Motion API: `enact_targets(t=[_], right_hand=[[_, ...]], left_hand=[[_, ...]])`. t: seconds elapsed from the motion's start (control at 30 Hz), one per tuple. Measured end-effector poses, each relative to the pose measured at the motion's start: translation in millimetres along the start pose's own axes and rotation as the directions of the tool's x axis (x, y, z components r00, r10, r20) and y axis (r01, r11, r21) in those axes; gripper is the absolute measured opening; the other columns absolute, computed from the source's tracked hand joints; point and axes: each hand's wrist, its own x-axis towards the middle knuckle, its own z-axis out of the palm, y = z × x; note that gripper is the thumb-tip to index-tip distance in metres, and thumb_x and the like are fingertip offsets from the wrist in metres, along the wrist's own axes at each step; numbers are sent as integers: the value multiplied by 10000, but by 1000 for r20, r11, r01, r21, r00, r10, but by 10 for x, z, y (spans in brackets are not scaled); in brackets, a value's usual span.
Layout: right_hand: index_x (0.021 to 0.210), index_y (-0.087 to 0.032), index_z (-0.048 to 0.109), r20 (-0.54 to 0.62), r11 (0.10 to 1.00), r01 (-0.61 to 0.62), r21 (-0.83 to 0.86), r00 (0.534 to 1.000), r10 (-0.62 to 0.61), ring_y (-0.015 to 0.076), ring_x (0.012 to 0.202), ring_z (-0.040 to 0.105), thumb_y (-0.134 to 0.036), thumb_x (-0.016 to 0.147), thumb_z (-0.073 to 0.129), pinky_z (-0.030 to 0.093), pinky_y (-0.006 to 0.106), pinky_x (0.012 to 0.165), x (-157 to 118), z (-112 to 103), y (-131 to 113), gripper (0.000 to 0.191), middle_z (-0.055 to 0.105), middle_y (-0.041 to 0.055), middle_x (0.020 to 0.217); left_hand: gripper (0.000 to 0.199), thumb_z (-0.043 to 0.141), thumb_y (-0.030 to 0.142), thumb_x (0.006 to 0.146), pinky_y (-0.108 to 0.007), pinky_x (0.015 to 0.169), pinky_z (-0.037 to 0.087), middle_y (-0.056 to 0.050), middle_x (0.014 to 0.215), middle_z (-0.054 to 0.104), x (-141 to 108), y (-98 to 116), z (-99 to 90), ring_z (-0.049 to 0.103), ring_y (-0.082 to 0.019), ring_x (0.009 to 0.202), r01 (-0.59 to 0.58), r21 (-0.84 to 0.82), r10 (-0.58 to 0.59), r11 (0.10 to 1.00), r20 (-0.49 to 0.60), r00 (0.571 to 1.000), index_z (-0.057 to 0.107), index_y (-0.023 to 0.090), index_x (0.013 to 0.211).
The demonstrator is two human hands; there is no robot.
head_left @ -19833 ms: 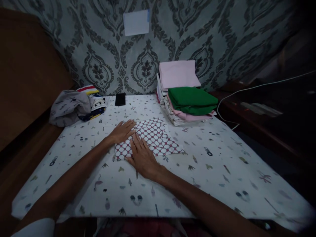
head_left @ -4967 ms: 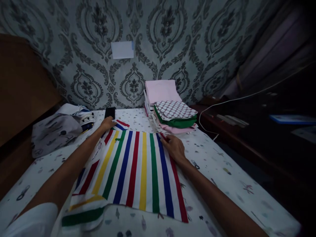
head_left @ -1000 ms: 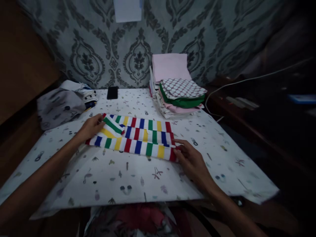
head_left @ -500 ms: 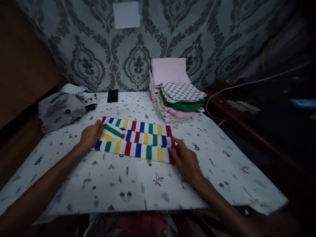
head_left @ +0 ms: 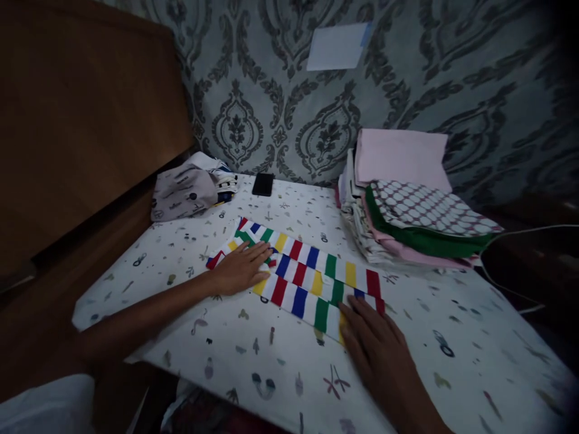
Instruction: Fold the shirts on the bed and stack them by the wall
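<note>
A garment with red, blue, green and yellow stripes on white, a striped shirt (head_left: 296,289) by its look, lies folded into a long strip on the table. Its side layers meet along the middle, and a small white tag shows near the centre. My left hand (head_left: 242,267) rests flat on the left end, fingers stretched out. On the right end lies my right hand (head_left: 373,334), palm down with fingers extended, covering the near corner of the cloth. Neither hand grips the fabric.
A patterned white cloth (head_left: 212,355) covers the table. Folded clothes (head_left: 407,199) are stacked at the back right. Grey and white clothing (head_left: 185,190) lies at the back left, beside a black phone (head_left: 263,184). A white cable (head_left: 511,235) runs along the right side.
Both hands have gone from holding the shirt's ends by the edges to lying flat on it. The camera view has turned left and tilted.
</note>
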Motion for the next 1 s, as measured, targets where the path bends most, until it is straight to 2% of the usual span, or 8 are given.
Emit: enact_targets(t=[0.2,0.37,0.5,0.6,0.7,0.8,0.9,1.0], right_hand=[[1374,-208,567,75,997,-69,-22,995,70,296,1302,562,-332,1040,296,471,514,1024,-127,78,95,449,573,127,1448],[1374,-220,577,103,980,-189,64,978,182,297,1296,570,-303,1038,288,513,523,1003,-191,-7,149,451,557,133,1461],[1369,-162,575,145,917,-364,162,928,342,308,1334,535,-391,1029,361,503,522,1049,-220,-119,144,463,539,160,1474],[1380,-146,561,185,849,-471,239,881,436,309,1377,490,-460,1016,391,466,524,1098,-224,-193,128,510,518,166,1492],[1324,-164,595,197,775,-546,318,838,509,301,1373,495,-503,1012,377,453,519,1112,-207,-241,110,509,534,156,1477],[1229,-186,635,182,732,-566,379,821,540,297,1339,524,-521,1009,367,462,521,1097,-181,-248,110,483,564,141,1446],[1192,-190,635,156,736,-560,379,823,546,301,1321,531,-510,1002,392,467,533,1080,-175,-215,124,444,572,146,1428],[1228,-177,608,125,768,-544,337,835,536,325,1333,508,-520,977,441,455,560,1074,-203,-186,140,456,557,180,1419]], left_hand=[[723,225,595,1025,-474,1260,117,-94,1670,186,-10,-125,-44,142,-242,1551,12,-19,-12,1000,19,1000,229,154,1598],[710,221,611,1018,-468,1245,137,-94,1658,245,-27,-255,0,202,-245,1539,73,102,-68,992,-53,996,285,187,1584],[686,237,591,1014,-484,1224,187,-98,1647,289,-27,-400,55,243,-271,1525,130,139,-112,982,-126,986,314,197,1571],[686,280,582,994,-475,1193,262,-124,1634,318,-61,-545,-15,302,-288,1496,192,34,-184,981,-165,969,349,176,1544],[623,280,538,975,-421,1070,410,-175,1439,539,-182,-652,-186,511,-289,1310,289,-123,-313,950,-309,898,522,123,1370],[471,305,500,945,-354,803,488,-99,966,683,-347,-653,-361,626,-246,899,414,-199,-459,888,-354,815,632,165,996],[396,376,533,920,-315,671,442,-26,745,629,-469,-555,-447,581,-213,723,486,-210,-526,848,-233,818,589,209,840],[382,450,561,893,-333,733,465,-49,887,663,-504,-423,-436,600,-239,835,467,-145,-489,872,-224,843,605,216,944]])
